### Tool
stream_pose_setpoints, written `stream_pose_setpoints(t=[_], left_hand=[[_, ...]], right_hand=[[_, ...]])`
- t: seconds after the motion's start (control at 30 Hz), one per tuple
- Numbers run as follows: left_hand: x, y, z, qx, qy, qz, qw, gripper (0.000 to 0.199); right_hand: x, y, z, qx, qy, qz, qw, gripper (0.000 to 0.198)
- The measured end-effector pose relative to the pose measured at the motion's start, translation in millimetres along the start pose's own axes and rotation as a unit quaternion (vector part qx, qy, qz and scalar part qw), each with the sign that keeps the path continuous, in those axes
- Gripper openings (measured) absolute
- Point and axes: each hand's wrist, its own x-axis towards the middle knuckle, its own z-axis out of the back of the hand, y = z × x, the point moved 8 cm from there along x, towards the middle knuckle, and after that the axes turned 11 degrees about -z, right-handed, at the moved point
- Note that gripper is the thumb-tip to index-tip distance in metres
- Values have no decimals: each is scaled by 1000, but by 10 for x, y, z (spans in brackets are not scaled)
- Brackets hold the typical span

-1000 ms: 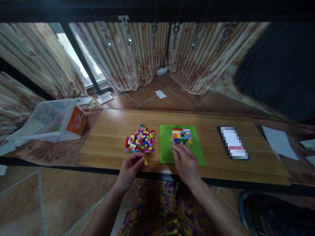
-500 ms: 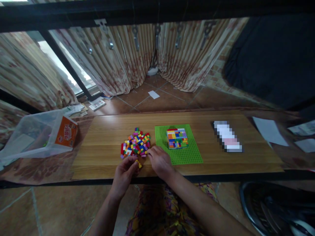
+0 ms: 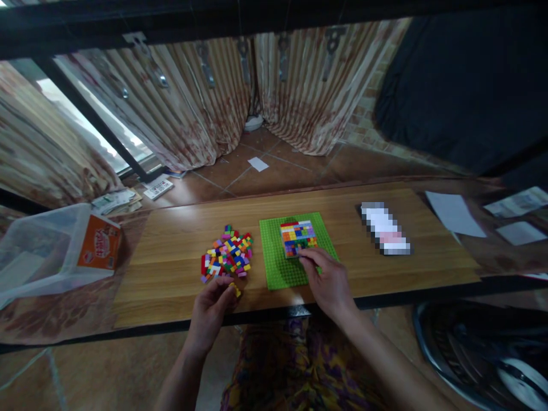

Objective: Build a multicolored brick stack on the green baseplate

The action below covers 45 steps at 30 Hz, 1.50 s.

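Note:
My left hand [image 3: 214,305] is closed on yellow toy bricks [image 3: 235,289], just in front of a heap of loose, many-coloured toy bricks [image 3: 226,254]. On a green baseplate [image 3: 273,268] stands a block built of many-coloured bricks [image 3: 297,234]. At the block's near right corner, the fingertips of my right hand [image 3: 327,278] are pinched together. Whatever they hold is too small to make out, and the fingers cover part of the block.
A wooden board [image 3: 162,257] carries all of this. Right of the baseplate lies a blurred-out phone [image 3: 385,228], with paper sheets [image 3: 456,214] beyond it. A clear plastic bin [image 3: 47,251] with an orange label stands at the left.
My right hand has moved right, from the edge of the brick heap to the built block. My left hand still holds the yellow bricks. The whole view has shifted slightly.

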Motion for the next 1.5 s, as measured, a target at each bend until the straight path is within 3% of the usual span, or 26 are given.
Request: stream_pose_setpoints(t=[0.13, 0.27, 0.6, 0.9, 1.13, 1.5], left_hand=[[1, 3, -6, -1, 1, 1, 1000, 35], [1, 22, 1, -1, 0, 3, 1000, 34], [14, 28, 0, 5, 15, -1, 1000, 32], [2, 45, -15, -11, 13, 2, 1000, 35], [5, 68, -6, -16, 12, 7, 1000, 37], [-3, 64, -3, -12, 14, 8, 1000, 37]], right_hand=[[160, -87, 114, -51, -40, 23, 998, 18], [259, -78, 60, -92, -25, 64, 993, 19], [273, -116, 2, -96, -45, 85, 991, 17], [282, -201, 35, -45, -55, 22, 997, 14], [271, -280, 97, -10, -78, -37, 996, 29], [339, -580, -124, 52, -68, -121, 989, 42]])
